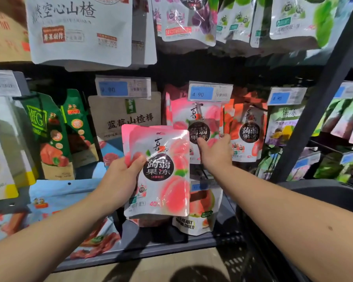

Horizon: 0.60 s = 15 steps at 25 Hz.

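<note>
My left hand [122,178] grips a stack of pink peach jelly pouches [161,171] by their left edge, held upright in front of the shelf. My right hand [215,151] reaches up to the matching pink pouches hanging on a peg [194,123], its thumb on the front of the lowest pouch and its fingers behind the pouch's right edge. A blue price tag reading 4.90 [210,91] sits above that peg.
Orange-red jelly pouches [248,131] hang just right of my right hand. A brown hawthorn bag [128,117] and green bags [49,135] hang to the left. White pouches [80,31] hang above. A dark shelf post [314,102] slants at right, a black basket [306,200] below it.
</note>
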### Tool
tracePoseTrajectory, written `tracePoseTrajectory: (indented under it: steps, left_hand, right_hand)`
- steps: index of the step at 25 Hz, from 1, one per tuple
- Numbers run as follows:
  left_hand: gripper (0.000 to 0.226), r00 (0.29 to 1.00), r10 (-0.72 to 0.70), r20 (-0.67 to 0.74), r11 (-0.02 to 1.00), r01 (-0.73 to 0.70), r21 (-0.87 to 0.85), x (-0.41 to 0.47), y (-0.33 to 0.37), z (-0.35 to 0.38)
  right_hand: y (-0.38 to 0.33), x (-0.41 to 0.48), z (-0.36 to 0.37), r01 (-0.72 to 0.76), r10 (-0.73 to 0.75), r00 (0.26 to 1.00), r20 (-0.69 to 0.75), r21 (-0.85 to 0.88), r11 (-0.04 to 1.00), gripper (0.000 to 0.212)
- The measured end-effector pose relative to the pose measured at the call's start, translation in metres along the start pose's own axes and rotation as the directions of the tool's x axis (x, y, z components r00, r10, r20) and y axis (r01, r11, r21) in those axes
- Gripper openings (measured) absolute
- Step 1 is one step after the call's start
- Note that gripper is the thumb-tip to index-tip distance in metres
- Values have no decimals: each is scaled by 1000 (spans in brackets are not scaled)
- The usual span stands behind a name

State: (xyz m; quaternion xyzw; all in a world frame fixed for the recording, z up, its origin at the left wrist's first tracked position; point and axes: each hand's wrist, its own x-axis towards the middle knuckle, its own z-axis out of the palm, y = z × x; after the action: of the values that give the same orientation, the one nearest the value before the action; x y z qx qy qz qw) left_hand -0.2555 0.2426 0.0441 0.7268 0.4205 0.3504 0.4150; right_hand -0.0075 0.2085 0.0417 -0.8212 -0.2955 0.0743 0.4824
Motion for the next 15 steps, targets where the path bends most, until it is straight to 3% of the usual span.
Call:
tracePoseTrajectory:
  steps: [3, 6, 8, 12, 15]
  left_hand:
    - [38, 1000, 0, 13, 1000, 0, -29, -6, -4, 0]
    - [35, 1000, -8, 27, 998, 10, -57, -9, -3, 0]
    - [36, 1000, -1, 26, 999, 2, -45, -9, -2, -1]
    - [37, 1000, -2, 12, 998, 3, -58, -4, -7, -5]
    - [39, 1000, -25, 10, 996, 25, -81, 4, -9, -5]
  right_hand:
    - [8, -33, -12, 213, -211, 977, 35, -189, 959, 116]
    - [12, -41, -10, 420, -412, 904, 113, -409, 810, 110]
    - [11, -33, -1, 449, -426, 890, 161, -465, 763, 99]
    - [10, -8, 18, 444, -417, 894, 166, -465, 766, 88]
    - [8, 10, 26, 432, -411, 899, 150, -457, 777, 64]
